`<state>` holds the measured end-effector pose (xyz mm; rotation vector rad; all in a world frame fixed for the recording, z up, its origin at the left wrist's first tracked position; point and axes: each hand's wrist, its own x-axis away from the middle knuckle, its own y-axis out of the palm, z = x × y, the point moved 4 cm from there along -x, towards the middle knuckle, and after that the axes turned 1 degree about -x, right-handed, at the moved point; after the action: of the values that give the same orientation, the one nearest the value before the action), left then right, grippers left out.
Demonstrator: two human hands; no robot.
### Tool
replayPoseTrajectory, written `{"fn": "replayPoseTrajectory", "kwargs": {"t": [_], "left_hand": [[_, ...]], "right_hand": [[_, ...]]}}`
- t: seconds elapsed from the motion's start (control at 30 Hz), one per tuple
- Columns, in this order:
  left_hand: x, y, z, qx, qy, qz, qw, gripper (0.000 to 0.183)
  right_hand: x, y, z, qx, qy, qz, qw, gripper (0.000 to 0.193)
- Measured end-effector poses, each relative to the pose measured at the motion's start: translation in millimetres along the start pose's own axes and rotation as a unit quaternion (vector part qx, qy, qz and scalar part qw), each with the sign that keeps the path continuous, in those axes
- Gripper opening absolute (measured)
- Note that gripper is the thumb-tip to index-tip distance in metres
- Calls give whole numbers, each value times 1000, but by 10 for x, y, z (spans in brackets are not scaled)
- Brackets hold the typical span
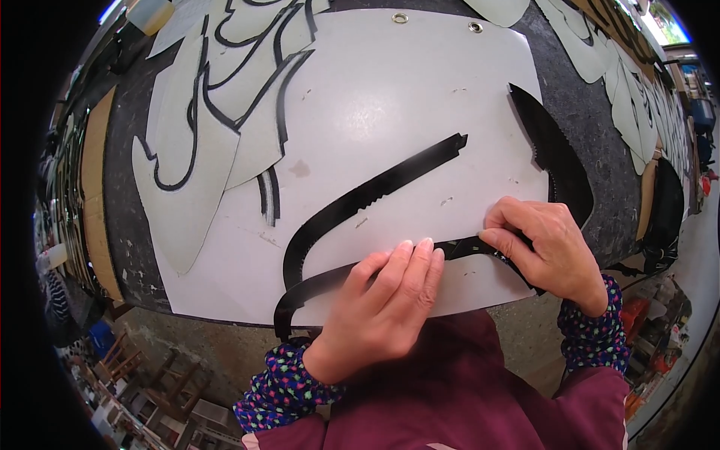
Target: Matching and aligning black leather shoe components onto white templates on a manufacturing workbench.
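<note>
A narrow, curved black strip lies along the near edge of a white board; its left end bends down over the edge. Across its middle rests my left hand, fingers stretched out side by side and pressing it flat, the thumb hidden. My right hand pinches the strip's edge between thumb and forefinger, farther right. Just beyond my left hand is a second, hooked black strip with small notches along one side. A wider black piece, with a toothed edge, lies beyond my right hand.
Pale cut pieces with black edging overlap on the board's left. More pale pieces lie at the far right of the dark table. Two metal eyelets sit at the board's far edge. Wooden stools stand on the floor at lower left.
</note>
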<state>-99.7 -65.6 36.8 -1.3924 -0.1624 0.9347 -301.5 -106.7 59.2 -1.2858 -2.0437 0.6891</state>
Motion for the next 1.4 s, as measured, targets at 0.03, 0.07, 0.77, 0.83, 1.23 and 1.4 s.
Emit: {"fn": "replayPoseTrajectory", "kwargs": {"t": [0.03,0.07,0.77,0.83,1.23,1.4], "left_hand": [[0,-1,0,0,0,1,1000,29],[0,0,-1,0,0,0,1000,29],[-1,12,20,-26,1,-5,1000,37],[3,17,30,-40,6,-2,999,38],[5,43,41,-80,22,-10,997,36],[8,59,47,-76,18,6,997,31]], "right_hand": [[-1,3,1,0,0,0,1000,14],[-2,2,-4,4,-10,4,1000,15],[19,20,47,-21,-16,16,1000,16],[23,17,49,-31,-17,21,999,16],[18,-4,46,-42,2,3,999,15],[11,-6,37,-42,0,5,999,16]]}}
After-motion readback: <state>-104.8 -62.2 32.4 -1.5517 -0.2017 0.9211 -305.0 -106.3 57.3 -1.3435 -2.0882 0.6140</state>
